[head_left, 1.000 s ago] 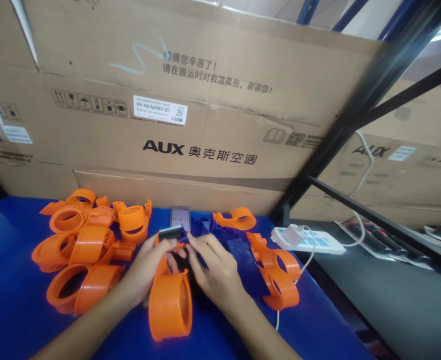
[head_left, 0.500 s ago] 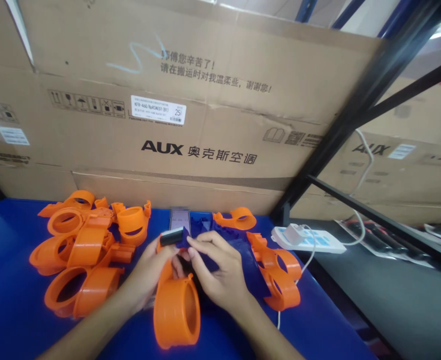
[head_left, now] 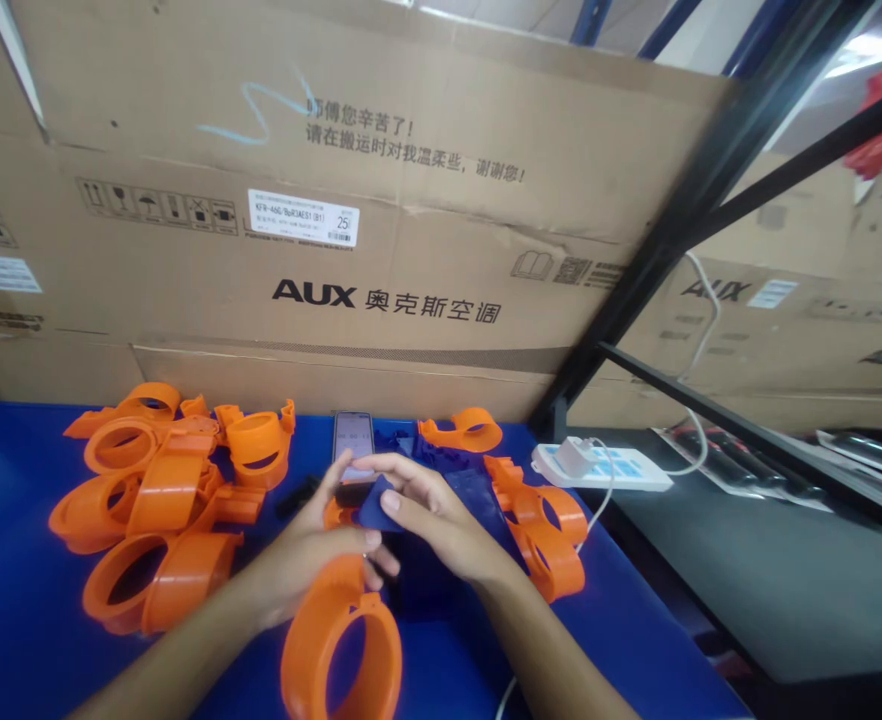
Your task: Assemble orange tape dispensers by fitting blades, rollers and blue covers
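In head view, my left hand (head_left: 310, 555) grips an orange holder (head_left: 300, 645), its ring towards me; my right hand (head_left: 441, 515) pinches a blue piece (head_left: 373, 508) at the far end. More orange holders (head_left: 175, 485) lie left of both hands.

Open tabletop (head_left: 447, 675) between held orange ring (head_left: 306, 648) and right forearm (head_left: 537, 630).
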Demonstrator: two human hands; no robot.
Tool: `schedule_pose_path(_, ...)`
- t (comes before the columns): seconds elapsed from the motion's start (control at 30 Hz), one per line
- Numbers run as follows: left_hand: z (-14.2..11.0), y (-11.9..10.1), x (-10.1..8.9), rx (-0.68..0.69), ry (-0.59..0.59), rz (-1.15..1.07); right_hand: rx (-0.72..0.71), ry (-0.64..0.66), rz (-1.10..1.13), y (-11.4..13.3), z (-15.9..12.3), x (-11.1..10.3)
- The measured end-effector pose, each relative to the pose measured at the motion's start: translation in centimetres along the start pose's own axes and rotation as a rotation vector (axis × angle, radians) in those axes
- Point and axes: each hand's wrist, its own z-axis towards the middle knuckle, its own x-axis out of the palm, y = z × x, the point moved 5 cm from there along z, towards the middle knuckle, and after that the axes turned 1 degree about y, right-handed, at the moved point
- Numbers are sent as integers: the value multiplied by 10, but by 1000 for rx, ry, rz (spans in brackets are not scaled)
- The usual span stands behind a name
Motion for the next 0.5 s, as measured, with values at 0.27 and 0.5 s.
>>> schedule_pose_path(0.27,1,-2,7,60,69,-68,-15,-300,-48,-16,1,-9)
schedule_pose_path(0.5,5,-11,5,219,-34,55,10,-328,-12,-29,4,-1)
